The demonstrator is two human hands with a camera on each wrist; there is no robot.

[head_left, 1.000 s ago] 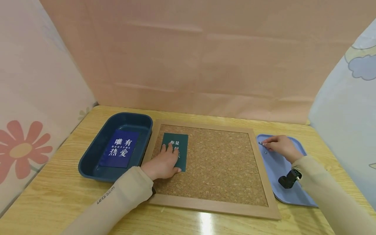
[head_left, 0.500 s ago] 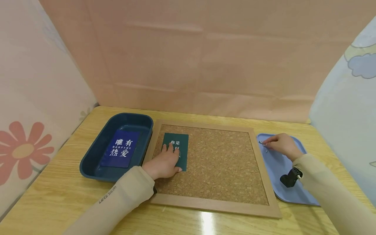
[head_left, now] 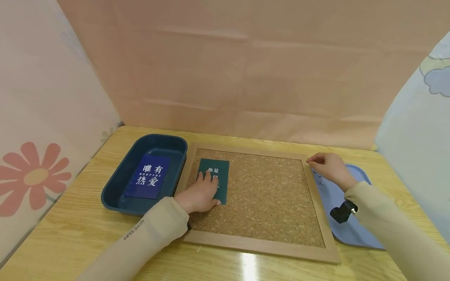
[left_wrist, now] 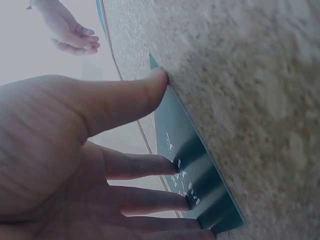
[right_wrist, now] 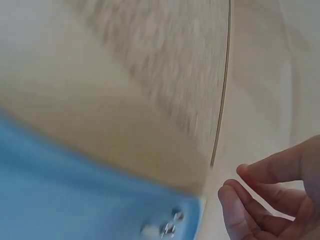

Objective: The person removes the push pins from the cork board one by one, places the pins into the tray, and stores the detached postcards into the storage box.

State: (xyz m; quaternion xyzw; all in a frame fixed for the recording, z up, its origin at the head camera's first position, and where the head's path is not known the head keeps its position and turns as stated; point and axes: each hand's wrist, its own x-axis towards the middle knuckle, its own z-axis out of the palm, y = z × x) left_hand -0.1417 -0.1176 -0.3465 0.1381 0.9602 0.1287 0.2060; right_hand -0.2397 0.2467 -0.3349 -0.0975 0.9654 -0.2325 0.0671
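Note:
In the head view my left hand (head_left: 199,194) lies with spread, straight fingers on a dark green card (head_left: 222,177) with white characters. The card is flat on the left part of the cork board (head_left: 270,199); in the left wrist view the thumb touches its edge. My right hand (head_left: 332,168) is raised over the board's upper right corner. Its thumb and fingertips pinch together, on what appears to be a small pushpin, mostly hidden by them. Below it, several small shiny pushpins (right_wrist: 168,229) lie in the blue tray (head_left: 351,230).
Left of the board stands a dark blue bin (head_left: 114,187) holding a purple-blue card (head_left: 142,189) with white characters. The board's wooden frame (head_left: 267,249) adjoins the tray on its right. All stand on a wooden table (head_left: 70,234) before an orange-pink backdrop (head_left: 246,78).
My right hand has lifted from the pushpins in the tray and moved up and slightly left toward the board's corner. The left hand stays on the green card.

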